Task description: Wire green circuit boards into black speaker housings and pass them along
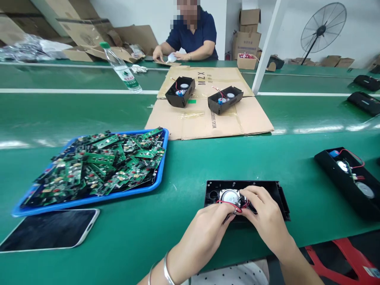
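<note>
Across the green worktop (184, 170), cardboard (252, 118) reads "MZX" and "MEAS", while left hand (206, 223) and right hand (267, 217) pinch red wiring (227, 202).

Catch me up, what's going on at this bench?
Someone's left hand and right hand meet over an open black casing, fingers at the red wires beside a round speaker. To the left, a blue tray is heaped with green circuit boards. Two more open casings sit on flattened cardboard ahead. Across the bench, a co-worker has both hands near a small white item.
</note>
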Tool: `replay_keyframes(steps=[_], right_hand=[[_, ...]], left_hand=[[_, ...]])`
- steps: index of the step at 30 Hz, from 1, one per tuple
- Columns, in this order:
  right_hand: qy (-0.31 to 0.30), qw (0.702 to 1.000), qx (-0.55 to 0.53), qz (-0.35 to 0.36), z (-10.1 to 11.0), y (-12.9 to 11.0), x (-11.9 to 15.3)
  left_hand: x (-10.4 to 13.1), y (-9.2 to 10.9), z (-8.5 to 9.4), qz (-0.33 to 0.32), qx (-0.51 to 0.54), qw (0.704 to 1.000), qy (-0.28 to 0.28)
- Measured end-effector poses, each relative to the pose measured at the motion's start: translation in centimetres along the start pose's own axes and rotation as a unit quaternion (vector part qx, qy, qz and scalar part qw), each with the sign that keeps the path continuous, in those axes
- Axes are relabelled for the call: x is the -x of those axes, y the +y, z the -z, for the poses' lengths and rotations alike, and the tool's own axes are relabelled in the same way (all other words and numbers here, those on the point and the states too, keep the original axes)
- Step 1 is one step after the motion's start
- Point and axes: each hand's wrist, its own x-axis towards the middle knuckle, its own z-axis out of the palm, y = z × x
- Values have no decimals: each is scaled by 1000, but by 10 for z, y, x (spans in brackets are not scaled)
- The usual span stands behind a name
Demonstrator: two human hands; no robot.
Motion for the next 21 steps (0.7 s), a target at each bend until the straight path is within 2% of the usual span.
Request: replay_keyframes(steps=[4, 10, 13, 18, 21], right_hand=[[-42, 998, -56, 4, 0, 4, 0], [-27, 998, -51, -3, -3, 2, -1], [-48, 998, -46, -13, -1, 2, -2], [-100, 990, -44, -92, 10, 13, 0], [-139, 976, -62, -158, 13, 19, 3]], left_hand=[[1, -2, 1, -12, 30, 999, -16], [3, -5, -4, 53, 95, 993, -40], [1, -3, -3, 70, 83, 994, -35], [1, 0, 1, 142, 40, 989, 29], [2, -1, 5, 194, 41, 979, 36]])
